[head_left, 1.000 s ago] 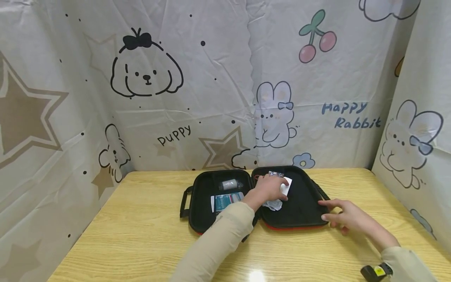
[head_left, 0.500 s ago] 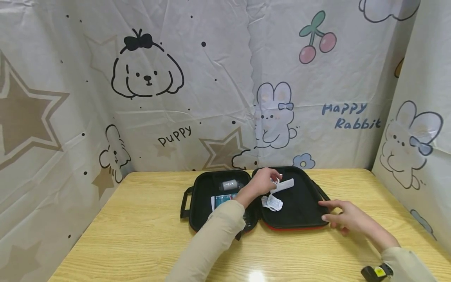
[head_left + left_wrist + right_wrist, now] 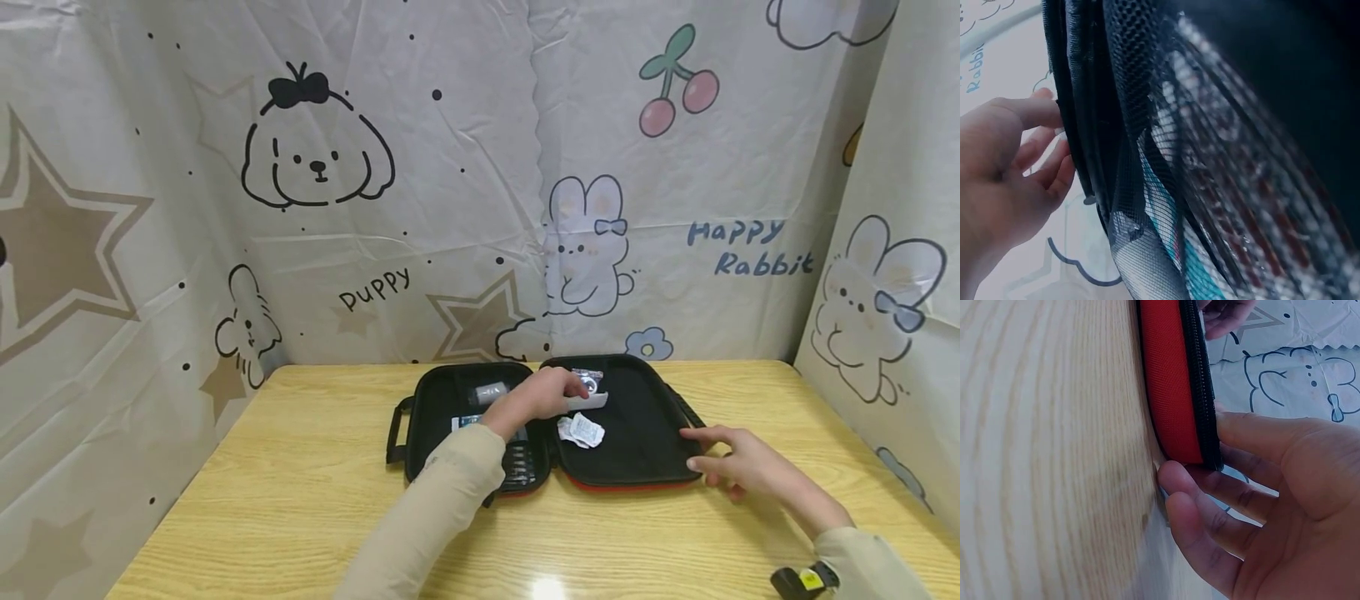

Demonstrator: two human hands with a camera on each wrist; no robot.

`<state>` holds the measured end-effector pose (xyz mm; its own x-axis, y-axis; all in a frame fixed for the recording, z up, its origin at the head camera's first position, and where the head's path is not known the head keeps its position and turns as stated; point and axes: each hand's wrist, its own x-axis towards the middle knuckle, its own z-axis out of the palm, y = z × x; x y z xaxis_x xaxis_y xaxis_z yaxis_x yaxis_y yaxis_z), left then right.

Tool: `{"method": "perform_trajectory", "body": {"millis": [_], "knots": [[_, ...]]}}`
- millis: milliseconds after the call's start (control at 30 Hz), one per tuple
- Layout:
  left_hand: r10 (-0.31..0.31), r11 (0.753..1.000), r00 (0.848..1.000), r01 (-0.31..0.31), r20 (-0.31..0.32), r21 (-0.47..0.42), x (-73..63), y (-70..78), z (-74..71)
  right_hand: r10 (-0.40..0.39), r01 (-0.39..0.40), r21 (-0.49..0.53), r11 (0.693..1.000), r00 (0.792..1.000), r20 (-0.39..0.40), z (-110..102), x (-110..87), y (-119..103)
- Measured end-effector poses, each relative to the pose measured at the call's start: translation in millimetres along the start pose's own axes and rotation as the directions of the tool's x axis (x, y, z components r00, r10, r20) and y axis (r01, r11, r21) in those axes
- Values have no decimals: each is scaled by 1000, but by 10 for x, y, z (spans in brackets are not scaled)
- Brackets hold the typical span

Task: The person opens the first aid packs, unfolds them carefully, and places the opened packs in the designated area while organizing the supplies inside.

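Pale cartoon-printed cloth (image 3: 457, 200) behind; light wood-grain table (image 3: 300, 467) below. Flat white strip (image 3: 596, 401) lies in the right half of an unfolded black-lined zip case with red fabric shell (image 3: 645, 433). Left hand (image 3: 546, 393) over the strip's left end; pinching or merely touching, cannot tell. Crumpled white paper packets (image 3: 581, 431) just nearer, small silvery packet (image 3: 596, 375) just beyond. Right hand (image 3: 738, 458) grips the case's near outer corner, fingers curled round it. Left half: pale grey roll (image 3: 491, 392), teal packet (image 3: 469, 422) partly hidden by beige sleeve (image 3: 427, 508).
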<state>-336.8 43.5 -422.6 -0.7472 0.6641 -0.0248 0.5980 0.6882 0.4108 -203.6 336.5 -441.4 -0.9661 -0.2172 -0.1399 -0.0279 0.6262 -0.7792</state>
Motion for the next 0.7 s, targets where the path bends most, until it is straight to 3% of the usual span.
{"method": "perform_trajectory", "body": {"millis": [100,200,300,400,700], "knots": [[-11,1000,999,11,-50,-14,-10,-23,-20,2,-2,-1,1000,1000,-2,1,2,1],[-10,994,990,-5,-139,-110,-25,-83,-64,0,0,-2,1000,1000,-2,2,1,4],[-3,975,980,-42,-201,-218,-70,-187,-133,-3,3,2,1000,1000,3,11,7,11],[-20,951,976,-49,-218,-305,-145,-309,-218,-5,5,9,1000,1000,8,19,9,22],[-105,943,955,7,-279,-333,-456,-642,-467,-18,18,4,1000,1000,16,0,3,35]]}}
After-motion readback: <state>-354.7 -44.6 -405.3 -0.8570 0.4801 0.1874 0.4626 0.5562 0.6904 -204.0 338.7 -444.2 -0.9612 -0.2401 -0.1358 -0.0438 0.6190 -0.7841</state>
